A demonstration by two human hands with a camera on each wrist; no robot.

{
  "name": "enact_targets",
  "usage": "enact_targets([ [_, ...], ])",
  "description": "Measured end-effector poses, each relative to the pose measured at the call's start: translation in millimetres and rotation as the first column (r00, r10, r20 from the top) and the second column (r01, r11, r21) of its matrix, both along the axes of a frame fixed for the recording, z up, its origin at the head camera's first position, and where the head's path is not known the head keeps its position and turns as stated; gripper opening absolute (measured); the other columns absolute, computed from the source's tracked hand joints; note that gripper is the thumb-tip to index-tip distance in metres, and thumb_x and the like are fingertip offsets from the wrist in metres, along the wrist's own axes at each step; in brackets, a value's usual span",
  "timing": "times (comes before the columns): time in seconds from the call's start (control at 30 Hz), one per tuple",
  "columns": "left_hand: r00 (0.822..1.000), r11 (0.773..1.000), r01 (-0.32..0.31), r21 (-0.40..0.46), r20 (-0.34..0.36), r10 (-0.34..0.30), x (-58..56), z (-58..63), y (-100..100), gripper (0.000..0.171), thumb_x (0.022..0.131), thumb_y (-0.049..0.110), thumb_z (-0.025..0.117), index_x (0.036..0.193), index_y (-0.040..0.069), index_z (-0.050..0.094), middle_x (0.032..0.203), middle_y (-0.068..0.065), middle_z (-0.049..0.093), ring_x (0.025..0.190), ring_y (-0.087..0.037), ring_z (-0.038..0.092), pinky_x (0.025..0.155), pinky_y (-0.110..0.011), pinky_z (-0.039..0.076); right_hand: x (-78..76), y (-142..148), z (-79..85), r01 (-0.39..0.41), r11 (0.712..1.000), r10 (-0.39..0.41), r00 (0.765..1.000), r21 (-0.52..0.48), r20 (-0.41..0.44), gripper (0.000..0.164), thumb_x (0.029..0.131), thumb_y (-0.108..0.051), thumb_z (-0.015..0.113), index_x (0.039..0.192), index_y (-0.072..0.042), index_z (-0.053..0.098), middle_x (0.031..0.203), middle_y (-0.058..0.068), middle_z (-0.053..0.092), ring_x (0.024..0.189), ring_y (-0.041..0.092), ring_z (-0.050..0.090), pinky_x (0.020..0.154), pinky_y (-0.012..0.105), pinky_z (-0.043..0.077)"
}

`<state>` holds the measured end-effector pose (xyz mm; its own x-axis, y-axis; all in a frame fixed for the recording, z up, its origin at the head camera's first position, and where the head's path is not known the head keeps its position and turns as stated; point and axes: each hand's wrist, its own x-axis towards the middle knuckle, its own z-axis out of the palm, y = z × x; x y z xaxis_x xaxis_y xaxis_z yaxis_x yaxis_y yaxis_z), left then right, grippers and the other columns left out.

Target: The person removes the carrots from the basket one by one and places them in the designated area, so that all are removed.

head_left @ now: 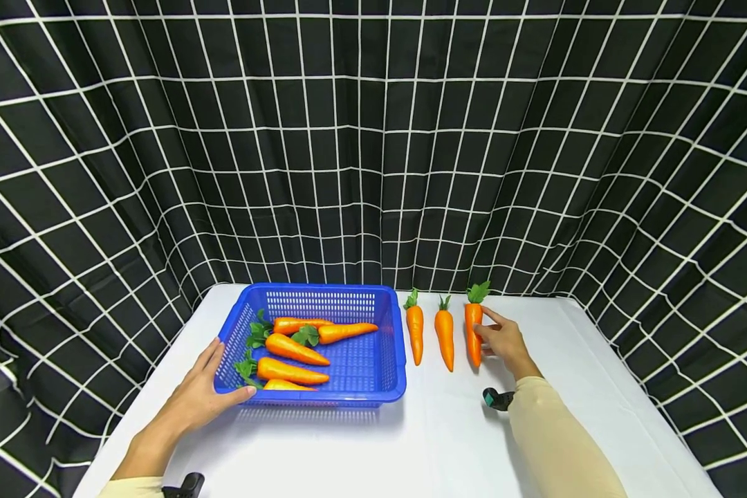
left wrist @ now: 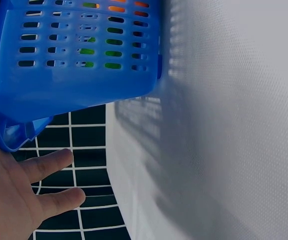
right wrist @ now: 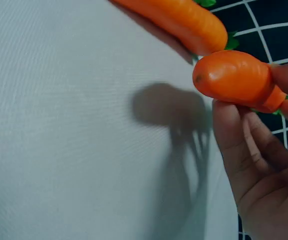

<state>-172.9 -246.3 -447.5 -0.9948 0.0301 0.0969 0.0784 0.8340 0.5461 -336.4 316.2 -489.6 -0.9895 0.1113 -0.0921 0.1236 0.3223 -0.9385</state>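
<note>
My right hand [head_left: 503, 341] pinches an orange carrot [head_left: 473, 335] with green leaves between thumb and fingers. The right wrist view shows this carrot [right wrist: 233, 80] tip-first, with its shadow on the cloth apart from it. Two more carrots, one in the middle [head_left: 445, 339] and one by the basket [head_left: 415, 335], lie side by side to its left, leaves away from me. My left hand [head_left: 193, 398] rests at the near left corner of a blue plastic basket [head_left: 324, 396], thumb along the front rim and fingers extended at the left side. Several carrots [head_left: 295, 349] lie inside the basket.
A white cloth [head_left: 348, 456] covers the table. Black curtain [head_left: 361, 138] with a white grid stands along the back and both sides. The basket takes up the left half of the table, its right wall close to the nearest loose carrot.
</note>
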Motion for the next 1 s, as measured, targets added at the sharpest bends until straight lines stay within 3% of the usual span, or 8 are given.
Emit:
enact_targets([
  [0.37,1.000,1.000,-0.005,-0.011,0.002,0.005,0.3,-0.7,0.6,0.112,0.078,0.059,0.071,0.151,-0.005,0.016,0.157,-0.021,0.010,0.136,-0.052,0.019,0.101,-0.068,0.022,-3.6,-0.3,-12.1,-0.023,0.989,0.016,0.999,0.145,0.049,0.062,0.088,-0.016,0.069,0.145,-0.008,0.045,0.094,0.018,0.061,0.064,0.018,0.065,0.056,0.035,0.057],
  [1.0,1.000,1.000,-0.002,-0.001,-0.008,0.002,-1.6,-1.0,-0.9,0.112,0.078,0.059,0.071,0.151,-0.005,0.016,0.157,-0.021,0.009,0.137,-0.051,0.017,0.103,-0.068,0.020,-6.9,-4.4,-14.6,-0.029,0.950,0.015,0.999,0.310,0.047,0.059,0.087,-0.021,0.069,0.140,-0.003,0.049,0.108,0.025,0.062,0.065,0.018,0.063,0.053,0.033,0.056],
])
